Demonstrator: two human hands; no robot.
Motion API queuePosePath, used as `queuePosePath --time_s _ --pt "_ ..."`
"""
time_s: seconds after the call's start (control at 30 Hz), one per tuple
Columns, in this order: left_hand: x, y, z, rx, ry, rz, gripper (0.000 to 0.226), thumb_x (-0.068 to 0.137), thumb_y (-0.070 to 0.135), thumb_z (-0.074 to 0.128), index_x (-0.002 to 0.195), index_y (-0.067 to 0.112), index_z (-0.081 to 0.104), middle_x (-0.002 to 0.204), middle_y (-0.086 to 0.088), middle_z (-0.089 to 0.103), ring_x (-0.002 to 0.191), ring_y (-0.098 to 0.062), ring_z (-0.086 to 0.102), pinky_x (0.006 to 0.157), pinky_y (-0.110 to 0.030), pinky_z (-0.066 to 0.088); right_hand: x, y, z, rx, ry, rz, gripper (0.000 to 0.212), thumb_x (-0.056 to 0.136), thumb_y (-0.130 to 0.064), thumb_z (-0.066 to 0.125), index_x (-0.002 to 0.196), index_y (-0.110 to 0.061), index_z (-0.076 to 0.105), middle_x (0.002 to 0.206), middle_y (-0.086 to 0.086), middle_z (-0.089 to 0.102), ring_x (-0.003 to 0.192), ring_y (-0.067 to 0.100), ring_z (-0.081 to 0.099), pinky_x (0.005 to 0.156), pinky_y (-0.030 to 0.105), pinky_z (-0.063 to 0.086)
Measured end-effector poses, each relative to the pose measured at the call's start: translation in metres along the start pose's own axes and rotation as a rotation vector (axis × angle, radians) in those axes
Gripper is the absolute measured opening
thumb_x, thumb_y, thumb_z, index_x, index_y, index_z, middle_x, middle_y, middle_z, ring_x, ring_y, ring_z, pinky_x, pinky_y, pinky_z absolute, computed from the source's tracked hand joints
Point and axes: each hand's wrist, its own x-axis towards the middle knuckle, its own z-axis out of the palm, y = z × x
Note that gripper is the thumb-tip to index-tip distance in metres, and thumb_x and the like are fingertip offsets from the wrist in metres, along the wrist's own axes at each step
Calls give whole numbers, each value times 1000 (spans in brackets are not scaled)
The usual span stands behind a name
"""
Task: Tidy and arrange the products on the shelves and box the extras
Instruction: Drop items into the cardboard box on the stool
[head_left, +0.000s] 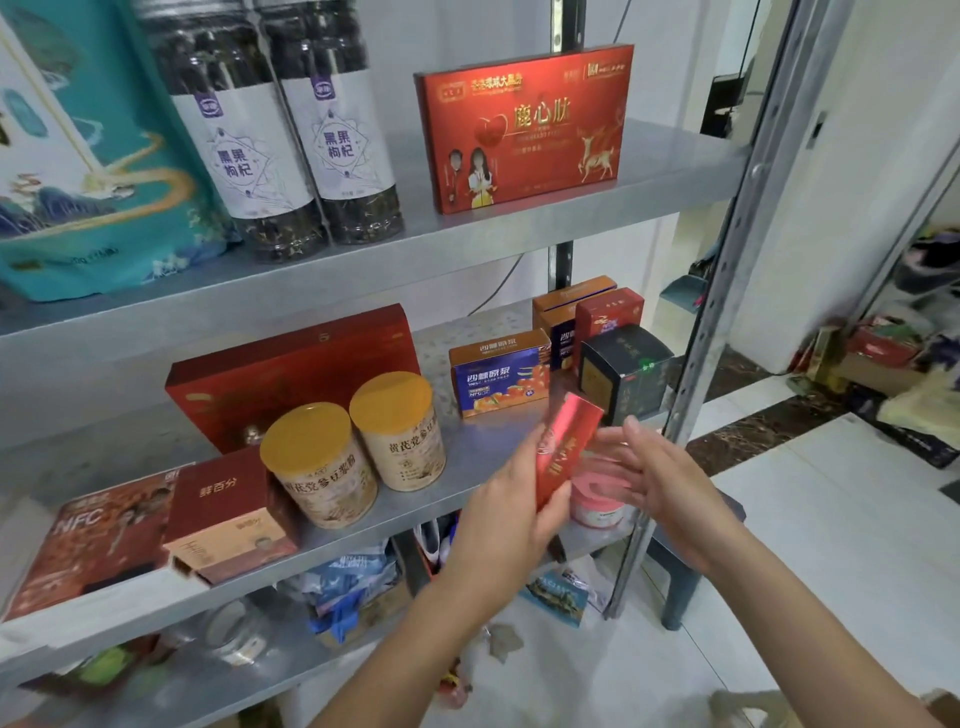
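One red box (563, 447) gripped in left hand (511, 512) | right hand (654, 480) released, just beside it

Left hand (511, 501) raised, fingers curled round lower end of red box (566, 441). Right hand (657, 478) flat, fingers straight, tips just beside box. Both forearms bare, extended up from below, angled inward.

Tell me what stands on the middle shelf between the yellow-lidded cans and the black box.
Head view: an orange-and-blue box stands there; the left hand holds a slim red box in front.
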Motion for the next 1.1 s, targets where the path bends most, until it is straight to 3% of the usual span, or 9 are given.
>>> queuePosePath --time_s 0.07,0.17,0.33,0.53,0.7,0.83,0.9,1.0,1.1 --pt "-3 1 -6 -319 20 -42 26 99 34 50 125 30 48 88 -2 64 74 -14 62 66 -36 54 5 10 -8 -36 74 8 57 78 -47 65 128 -20 54 131 -1 60 119 15 58 106 43 45" --pt "-3 1 -10 -656 48 -106 16 100 33 50 112 25 56 98 -1 71 91 -14 68 74 -27 56 9 24 -22 164 -32 148 80 62 -43 86 130 -21 51 130 5 62 117 20 61 106 45 45" --pt "-5 -2 -6 -980 -56 -196 33 91 33 51 120 18 57 109 4 74 103 -14 70 79 -21 55 7 29 -36 396 -103 156 96 39 -39 99 121 -12 58 115 12 71 101 24 70 73 31 59" --pt "0 -9 -8 -879 90 -168 34 89 23 63 121 32 56 116 20 68 111 -3 63 86 -16 51 2 29 -39 256 13 -67 69 52 -32 96 114 -25 66 116 8 70 109 27 67 93 46 53" --pt "6 -13 -4 -661 220 -326 70 87 30 69 144 44 29 145 24 39 137 -1 36 113 -32 34 -7 10 -22 -324 252 -264 44 62 -31 89 95 -40 63 92 -24 71 88 0 68 78 29 57" --pt "4 -1 3 -244 141 -37 86 87 34 71 144 58 11 152 32 8 142 10 4 109 -7 10 -17 -3 0 -720 308 -389 37 68 -34 87 91 -36 58 79 -15 69 74 9 65 68 35 54" --pt "8 1 2 -132 80 119 87 85 28 73 145 56 16 150 35 17 143 6 11 115 -12 10 -21 -6 8 -883 260 -477 42 69 -37 86 101 -25 62 82 -8 69 75 15 64 68 37 53" --pt "16 -2 -6 -223 58 121 62 80 17 78 134 32 54 132 10 57 126 -11 49 107 -39 41 -24 -10 10 -876 150 -510 52 71 -32 85 117 -26 61 99 -12 67 89 12 63 78 31 52" --pt "19 -10 -14 -436 27 -19 46 75 9 82 112 31 64 108 11 68 104 -2 61 87 -21 51 -25 -16 2 -571 -25 -500 50 77 -19 81 119 -34 59 112 -23 63 105 4 60 82 19 52"
